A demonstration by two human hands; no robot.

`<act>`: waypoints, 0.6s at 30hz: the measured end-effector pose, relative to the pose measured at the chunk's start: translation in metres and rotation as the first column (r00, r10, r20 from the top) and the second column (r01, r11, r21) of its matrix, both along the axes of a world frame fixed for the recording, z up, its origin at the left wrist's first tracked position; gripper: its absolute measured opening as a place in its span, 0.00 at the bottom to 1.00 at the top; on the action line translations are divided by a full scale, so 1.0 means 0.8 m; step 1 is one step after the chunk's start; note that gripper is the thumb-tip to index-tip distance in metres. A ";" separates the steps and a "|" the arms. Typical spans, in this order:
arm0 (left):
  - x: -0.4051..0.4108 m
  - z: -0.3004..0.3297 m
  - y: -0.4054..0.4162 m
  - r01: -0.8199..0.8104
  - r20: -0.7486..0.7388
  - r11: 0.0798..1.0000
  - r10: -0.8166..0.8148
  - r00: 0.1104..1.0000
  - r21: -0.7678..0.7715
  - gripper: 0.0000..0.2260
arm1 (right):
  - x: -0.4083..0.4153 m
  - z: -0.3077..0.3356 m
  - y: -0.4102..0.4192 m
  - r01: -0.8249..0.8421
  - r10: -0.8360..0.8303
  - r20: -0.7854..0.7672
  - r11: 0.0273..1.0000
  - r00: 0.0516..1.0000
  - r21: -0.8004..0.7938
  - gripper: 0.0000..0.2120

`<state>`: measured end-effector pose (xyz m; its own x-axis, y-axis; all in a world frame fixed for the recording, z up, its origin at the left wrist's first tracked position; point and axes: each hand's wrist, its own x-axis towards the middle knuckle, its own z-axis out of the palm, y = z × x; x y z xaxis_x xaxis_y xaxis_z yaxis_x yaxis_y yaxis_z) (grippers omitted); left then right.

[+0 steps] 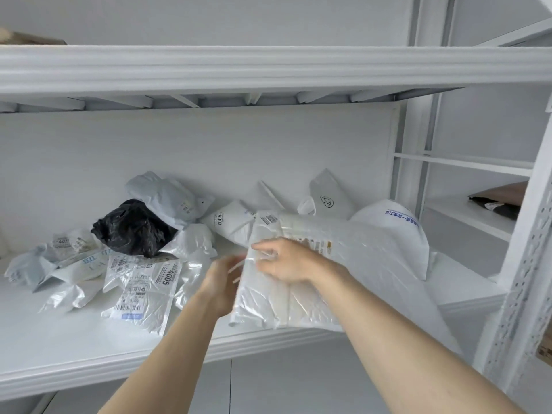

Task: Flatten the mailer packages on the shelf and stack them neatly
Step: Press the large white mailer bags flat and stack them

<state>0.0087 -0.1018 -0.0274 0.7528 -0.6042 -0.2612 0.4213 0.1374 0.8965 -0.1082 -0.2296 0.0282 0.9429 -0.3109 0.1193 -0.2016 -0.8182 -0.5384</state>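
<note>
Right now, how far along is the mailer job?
Early. Done: no neat stack visible. In hand: both hands, left and right, on one clear mailer at the shelf edge. Left: crumpled mailers, black bag, rear mailers.

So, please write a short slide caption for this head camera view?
Both hands, left hand and right hand, handle a clear plastic mailer at the shelf edge, beside crumpled packages.
</note>
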 end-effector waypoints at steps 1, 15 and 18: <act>0.000 0.001 0.009 -0.028 -0.023 1.000 0.027 0.999 -0.010 0.15 | 0.001 -0.023 -0.006 0.025 -0.025 -0.069 1.000 0.997 -0.002 0.26; -0.065 -0.055 -0.020 0.085 0.604 0.720 -0.635 0.482 0.689 0.20 | 0.013 -0.122 -0.035 0.162 -0.203 0.092 0.930 0.975 0.330 0.16; -0.058 -0.055 -0.028 -0.048 0.498 0.507 -0.816 0.293 0.860 0.17 | -0.002 -0.126 -0.072 0.241 -0.248 0.036 0.961 0.968 0.138 0.19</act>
